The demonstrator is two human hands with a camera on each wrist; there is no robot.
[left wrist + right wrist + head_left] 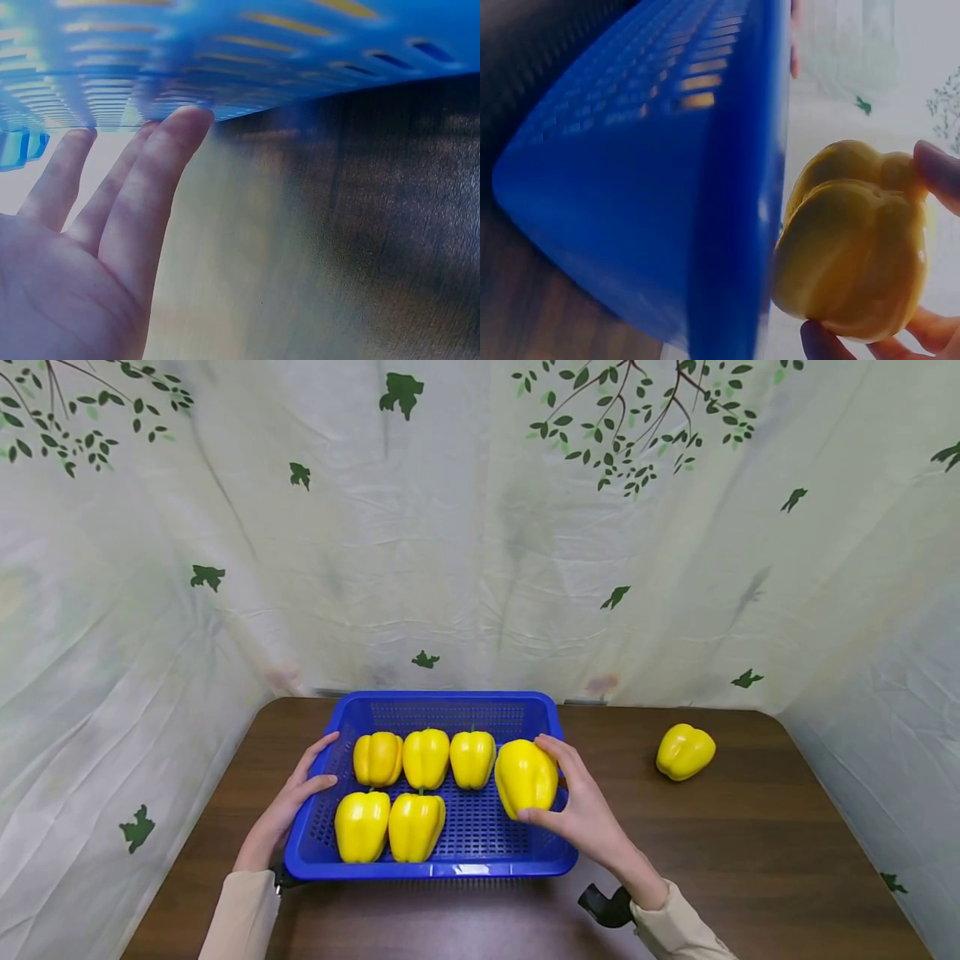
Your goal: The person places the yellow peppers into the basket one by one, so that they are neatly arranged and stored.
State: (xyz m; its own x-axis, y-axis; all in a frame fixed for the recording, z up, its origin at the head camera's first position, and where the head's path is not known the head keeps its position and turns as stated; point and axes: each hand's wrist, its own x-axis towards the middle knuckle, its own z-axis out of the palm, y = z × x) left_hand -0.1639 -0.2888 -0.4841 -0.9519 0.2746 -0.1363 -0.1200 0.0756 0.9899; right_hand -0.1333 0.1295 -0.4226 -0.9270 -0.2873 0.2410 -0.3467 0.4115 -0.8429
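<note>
A blue plastic basket (465,870) with slotted walls holds several yellow bell peppers in two rows, such as one pepper (362,827) at the front left. My left hand (288,802) grips the basket's left rim, thumb over the edge. In the left wrist view, its fingers (154,180) touch the slotted outer wall. Between thumb and fingers, my right hand (588,810) holds another yellow bell pepper (525,777) above the basket's right side. The right wrist view shows this pepper (855,247) beside the basket's rim (735,225), its lobes facing the camera.
One more yellow bell pepper (686,752) lies on the brown wooden table (735,843), right of the basket. A pale curtain (480,568) with leaf prints hangs behind the table and along both sides.
</note>
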